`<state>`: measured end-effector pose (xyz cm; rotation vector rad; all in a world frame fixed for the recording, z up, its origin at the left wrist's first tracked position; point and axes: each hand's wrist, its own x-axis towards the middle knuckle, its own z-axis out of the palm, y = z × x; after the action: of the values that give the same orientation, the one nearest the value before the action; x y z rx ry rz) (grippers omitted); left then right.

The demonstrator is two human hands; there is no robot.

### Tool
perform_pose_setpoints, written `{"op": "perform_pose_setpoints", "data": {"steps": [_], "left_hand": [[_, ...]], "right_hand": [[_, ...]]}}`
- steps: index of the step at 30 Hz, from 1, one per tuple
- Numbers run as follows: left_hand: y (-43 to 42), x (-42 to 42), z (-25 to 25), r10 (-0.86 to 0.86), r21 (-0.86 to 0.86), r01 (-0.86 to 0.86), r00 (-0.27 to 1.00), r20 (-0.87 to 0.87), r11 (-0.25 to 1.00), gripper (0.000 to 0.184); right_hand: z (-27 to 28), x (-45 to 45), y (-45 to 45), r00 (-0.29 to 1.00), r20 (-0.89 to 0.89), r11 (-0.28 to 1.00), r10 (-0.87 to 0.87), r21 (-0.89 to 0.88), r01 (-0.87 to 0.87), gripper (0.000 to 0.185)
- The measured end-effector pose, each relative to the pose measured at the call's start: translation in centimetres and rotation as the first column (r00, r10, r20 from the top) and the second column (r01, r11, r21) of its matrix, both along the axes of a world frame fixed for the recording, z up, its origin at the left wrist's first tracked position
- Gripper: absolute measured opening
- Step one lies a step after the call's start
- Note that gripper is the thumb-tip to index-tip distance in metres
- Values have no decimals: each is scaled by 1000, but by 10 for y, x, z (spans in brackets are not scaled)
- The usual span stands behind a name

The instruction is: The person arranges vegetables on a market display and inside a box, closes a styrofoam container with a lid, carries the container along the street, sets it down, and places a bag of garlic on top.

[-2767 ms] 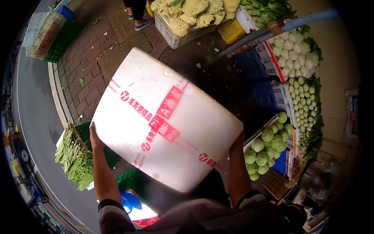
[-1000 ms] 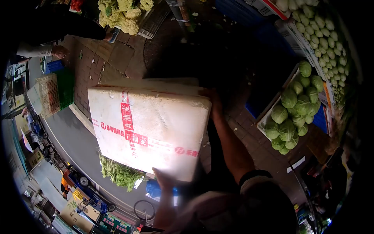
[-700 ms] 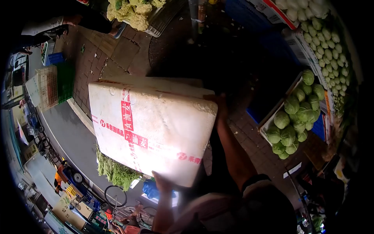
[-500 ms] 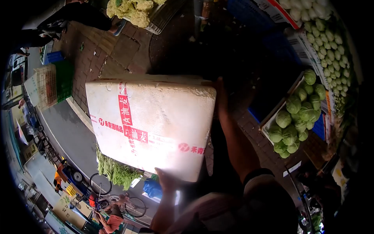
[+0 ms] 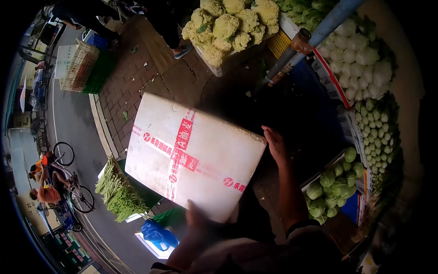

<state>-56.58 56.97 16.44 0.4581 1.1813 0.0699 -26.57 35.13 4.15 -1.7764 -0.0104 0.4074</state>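
Observation:
A white foam box (image 5: 210,150) with red printed tape lies tilted in front of my body. My left hand (image 5: 195,216) holds its near edge, thumb on the printed face and the other fingers hidden behind the box. Beside the box's right corner is my right hand (image 5: 276,144), raised with its fingers loosely extended; nothing shows in it, and a narrow dark gap seems to part it from the corner.
Cauliflowers (image 5: 226,27) fill a crate at the top, near a blue pole (image 5: 326,27). Round cabbages (image 5: 333,185) and small green vegetables (image 5: 372,132) are at the right. Green beans (image 5: 118,192) and a blue bag (image 5: 159,235) lie left. Two people (image 5: 48,182) are near a bicycle (image 5: 82,198).
The box has turned from nearly level to a slant in view. My right hand has come off its corner, while my left hand stays on the near edge. The view has swung, showing more cauliflowers.

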Motion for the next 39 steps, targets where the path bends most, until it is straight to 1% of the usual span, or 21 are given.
{"op": "perform_pose_setpoints", "data": {"steps": [2, 5, 8, 11, 12, 13, 14, 17, 20, 21, 22, 25, 27, 30, 32, 33, 34, 36, 37, 38, 39], "left_hand": [[2, -3, 14, -32, 12, 31, 995, 93, 999, 48], [0, 6, 30, 59, 41, -59, 998, 12, 997, 52], [13, -18, -16, 66, 150, -43, 987, -148, 988, 52], [18, -67, -87, 64, 257, -25, 987, -144, 966, 46], [19, -72, -97, 88, 287, -58, 992, -93, 956, 45], [22, -77, -112, 119, 319, -100, 992, -40, 942, 43], [27, -86, -128, 91, 331, -93, 996, 21, 939, 40], [39, -78, -100, 85, 410, -114, 992, 90, 905, 41], [51, -72, -103, 178, 430, -171, 984, 23, 887, 43], [51, -72, -108, 193, 446, -180, 981, 16, 877, 44], [53, -71, -86, 138, 437, -100, 989, -56, 894, 48], [56, -80, -127, 139, 477, -113, 990, -20, 871, 52], [58, -87, -138, 166, 446, -152, 986, 8, 882, 57], [76, -88, -151, 169, 570, -142, 986, 5, 809, 65], [94, -89, -161, 147, 628, -134, 989, 32, 766, 68], [109, -91, -167, 117, 594, -88, 993, -12, 800, 73], [126, -91, -149, 96, 537, -31, 991, -94, 843, 76], [166, -91, -118, 9, 567, 82, 988, -155, 819, 79], [185, -90, -112, 9, 667, 157, 971, -239, 728, 78], [211, -86, -65, -32, 620, 206, 959, -281, 757, 79], [230, -88, -81, -55, 573, 214, 958, -282, 792, 83]], "right_hand": [[-6, 6, 15, 982, -20, 962, 189, -198, -190, 53], [-18, 2, 26, 928, -24, 809, 372, -481, -337, 55], [-2, -2, 23, 942, -9, 905, 334, -277, -324, 52], [-50, 9, 14, 923, 11, 870, 386, -338, -360, 50], [-23, 11, 19, 904, -28, 864, 427, -284, -416, 48], [3, 12, 28, 884, -112, 800, 453, -386, -459, 53], [-7, 14, 28, 877, -76, 776, 475, -433, -458, 49], [0, 15, 32, 847, -91, 710, 524, -502, -493, 49], [-44, 14, 24, 892, -48, 773, 450, -478, -416, 60], [-38, 15, 31, 894, -66, 763, 443, -496, -414, 61], [-31, 10, 30, 897, -95, 748, 432, -518, -415, 61], [-41, 10, 29, 923, -138, 802, 360, -460, -382, 60], [-38, 3, 31, 930, -127, 844, 345, -392, -366, 57], [-17, -14, 46, 942, -215, 864, 256, -386, -323, 56], [-27, -22, 52, 959, -188, 894, 211, -359, -267, 56], [-32, -24, 56, 962, -186, 901, 200, -350, -255, 57], [-32, -28, 62, 954, -232, 885, 191, -380, -270, 57], [-25, -39, 80, 945, -251, 895, 209, -340, -288, 58], [-23, -47, 100, 942, -259, 907, 213, -306, -289, 59], [-7, -61, 123, 935, -293, 913, 197, -293, -285, 62], [-4, -70, 139, 930, -321, 909, 179, -307, -281, 63]]}}
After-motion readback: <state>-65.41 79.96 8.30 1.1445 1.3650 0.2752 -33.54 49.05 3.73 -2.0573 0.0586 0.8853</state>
